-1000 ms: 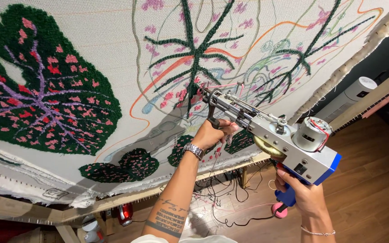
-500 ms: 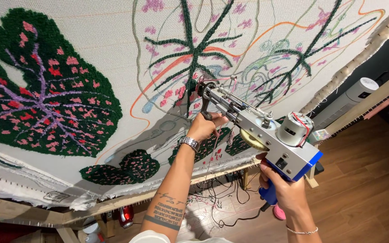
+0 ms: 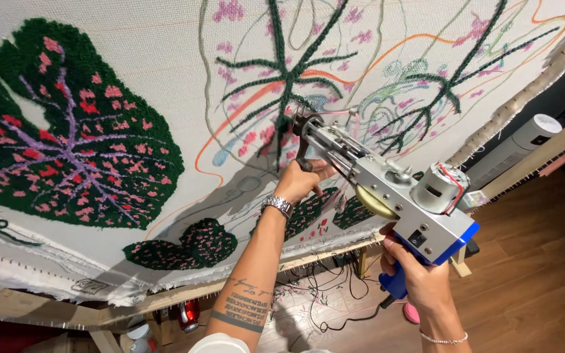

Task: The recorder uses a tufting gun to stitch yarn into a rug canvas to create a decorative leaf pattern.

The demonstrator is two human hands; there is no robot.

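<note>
The right hand (image 3: pixel 420 278) is wrapped tight around the blue handle (image 3: pixel 397 287) at the back of a tufting gun (image 3: pixel 387 186), fingers closed on it from below. The left hand (image 3: pixel 302 182) is clamped on the black front grip (image 3: pixel 303 157) under the gun's nose, a metal watch (image 3: pixel 277 206) on its wrist and a tattoo along the forearm. The gun is a grey metal body with a round motor (image 3: pixel 439 189) on top at the rear and a brass-coloured wheel (image 3: pixel 373 201) on its side – its tip is pressed against the white cloth (image 3: pixel 152 72), right at the lower end of a dark green leaf outline with pink flecks.

The cloth is stretched on a wooden frame (image 3: pixel 184 294). To the left sits a finished tufted leaf (image 3: pixel 67 144), dark green with pink spots and purple veins, and a smaller one (image 3: pixel 191 243) lies near the lower edge. Orange and green yarn lines curve across the cloth – further right is another thin leaf outline (image 3: pixel 446 85). Below the frame, black cables (image 3: pixel 325 294) trail over a wooden floor (image 3: pixel 544 274), and a white tower-shaped appliance (image 3: pixel 514 150) stands beyond the frame's right edge.
</note>
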